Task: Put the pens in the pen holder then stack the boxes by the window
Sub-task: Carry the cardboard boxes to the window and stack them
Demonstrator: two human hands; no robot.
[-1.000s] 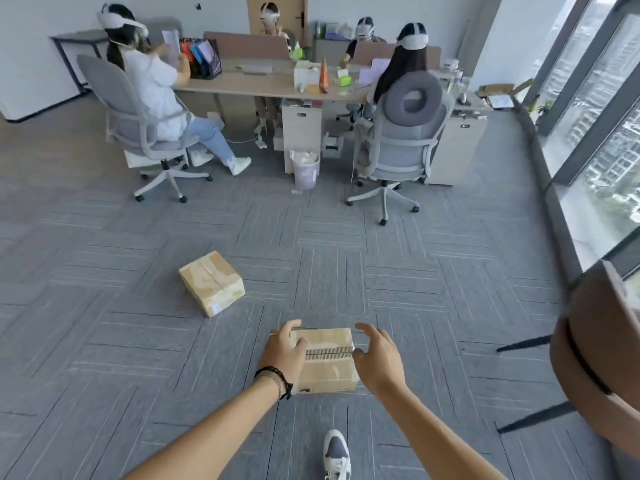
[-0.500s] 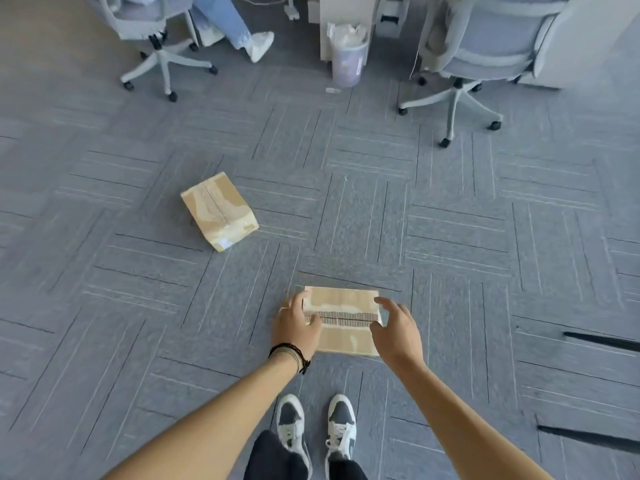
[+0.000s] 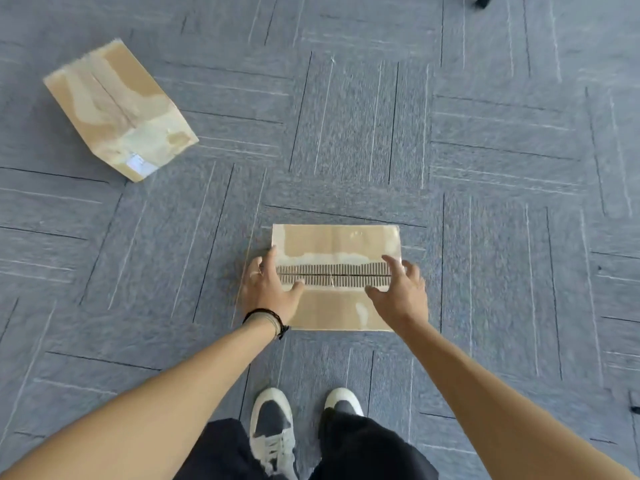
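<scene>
A flat cardboard box (image 3: 332, 244) with torn tape and a strip of bare corrugation along its top seam lies on the grey carpet just in front of my shoes. My left hand (image 3: 268, 289), a dark band on its wrist, grips the box's left edge with the thumb on top and the fingers down the side. My right hand (image 3: 398, 292) holds the right edge the same way, thumb on the lid and fingers spread over the side. A second taped cardboard box (image 3: 117, 109) lies apart on the carpet at the upper left. No pens or pen holder are in view.
Grey carpet tiles (image 3: 502, 168) cover the floor all round. My two shoes (image 3: 277, 424) stand just behind the near box. A dark chair caster (image 3: 483, 0) shows at the top edge, and a thin dark leg tip (image 3: 633, 408) at the right edge.
The view has tilted down from the office desks and seated people to the floor. Both hands have stayed on the sides of the near box, which now fills more of the view.
</scene>
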